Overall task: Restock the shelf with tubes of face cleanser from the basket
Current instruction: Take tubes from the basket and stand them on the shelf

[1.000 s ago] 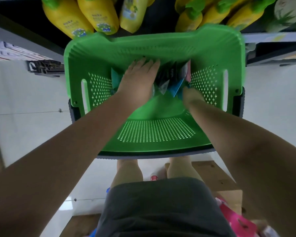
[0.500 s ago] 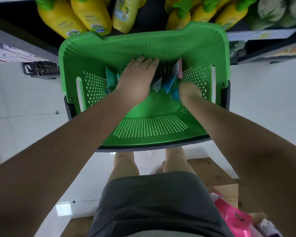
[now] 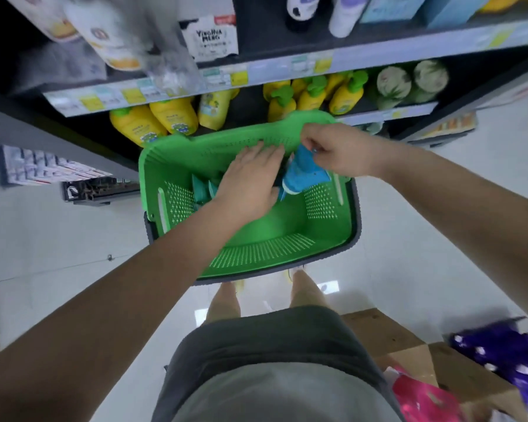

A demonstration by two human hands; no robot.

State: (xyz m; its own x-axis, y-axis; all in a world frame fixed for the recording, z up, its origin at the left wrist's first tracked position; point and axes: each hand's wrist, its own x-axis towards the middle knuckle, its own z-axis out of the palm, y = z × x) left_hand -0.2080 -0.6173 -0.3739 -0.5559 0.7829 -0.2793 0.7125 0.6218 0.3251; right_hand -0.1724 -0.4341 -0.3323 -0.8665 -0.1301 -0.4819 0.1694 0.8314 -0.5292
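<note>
The shelf (image 3: pixel 287 67) rises in dark tiers ahead, its lower level lined with yellow bottles (image 3: pixel 171 117) and a gap between them, price tags along each edge. Below it, on the pale floor, stands the green basket (image 3: pixel 256 248), perforated walls open toward the person, most of its floor bare; the remaining stock is bunched against the far wall. There the teal tubes (image 3: pixel 202 190) stand packed on end, just beside the left hand (image 3: pixel 250 181), which lies flat over the pile with fingers straight, pressing rather than grasping. The right hand (image 3: pixel 333 149) is raised at the far rim with its fingers curled, pinching the upper end of a blue tube (image 3: pixel 302 173) that hangs down into the basket. Judging by its look, such a tube is light, with a soft, squeezable body and a glossy skin that may slip under a loose pinch. The flat crimped end gives a thin but firm hold; the cap end is the stiffest part. For placing it on the shelf, a grip around the body near the cap, thumb against fingers, would probably steady it best, without squeezing hard enough to dent the sides.
</note>
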